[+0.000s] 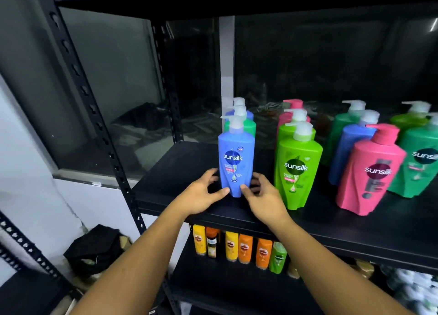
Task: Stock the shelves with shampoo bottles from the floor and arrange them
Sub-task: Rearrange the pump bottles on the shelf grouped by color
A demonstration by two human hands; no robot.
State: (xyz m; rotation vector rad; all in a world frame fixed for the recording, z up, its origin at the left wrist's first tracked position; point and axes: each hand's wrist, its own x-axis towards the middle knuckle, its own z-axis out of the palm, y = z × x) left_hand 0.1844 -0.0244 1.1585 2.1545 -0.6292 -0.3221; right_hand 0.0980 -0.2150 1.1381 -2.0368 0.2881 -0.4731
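Note:
A blue shampoo pump bottle (235,158) stands upright at the front left of the black shelf (175,172). My left hand (201,194) and my right hand (263,196) sit at either side of its base, thumbs touching the lower front, fingers loosely curved round the sides. Behind it stand a green bottle and another blue one in a row. To the right stand a lime green bottle (296,168), a pink bottle (369,172), a blue bottle (348,149) and dark green ones (419,163).
The lower shelf holds several small yellow, orange and green bottles (237,246). A black perforated upright (94,115) frames the left side. A dark bag (94,248) lies on the floor at lower left. Dark glass backs the shelf.

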